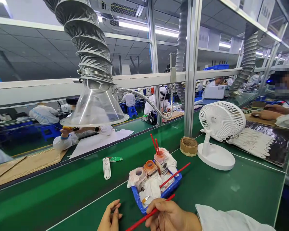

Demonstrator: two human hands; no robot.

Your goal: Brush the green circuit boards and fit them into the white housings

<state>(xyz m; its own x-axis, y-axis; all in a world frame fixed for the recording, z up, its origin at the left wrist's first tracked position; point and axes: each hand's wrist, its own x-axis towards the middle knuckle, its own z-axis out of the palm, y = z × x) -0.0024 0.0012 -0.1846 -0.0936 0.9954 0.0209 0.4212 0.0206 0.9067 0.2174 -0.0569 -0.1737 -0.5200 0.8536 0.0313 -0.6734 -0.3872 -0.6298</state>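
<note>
My right hand [167,215] is closed round a thin red stick [151,213] that slants down to the left across the bottom edge. My left hand [110,217] sits just left of it with fingers bent together; what they hold, if anything, is too small to see. Right behind both hands stands a blue tray [137,196] with small orange-capped bottles [150,167], white rags and more red sticks [174,175]. A white remote-like casing [106,167] and a small green circuit board [116,159] lie on the green belt further left.
A white desk fan [219,134] and a roll of brown tape [188,146] stand at the right. A clear fume hood [95,107] on a grey duct hangs above the belt [62,189]. Another worker's arm [271,114] reaches over a mat at far right; people sit beyond.
</note>
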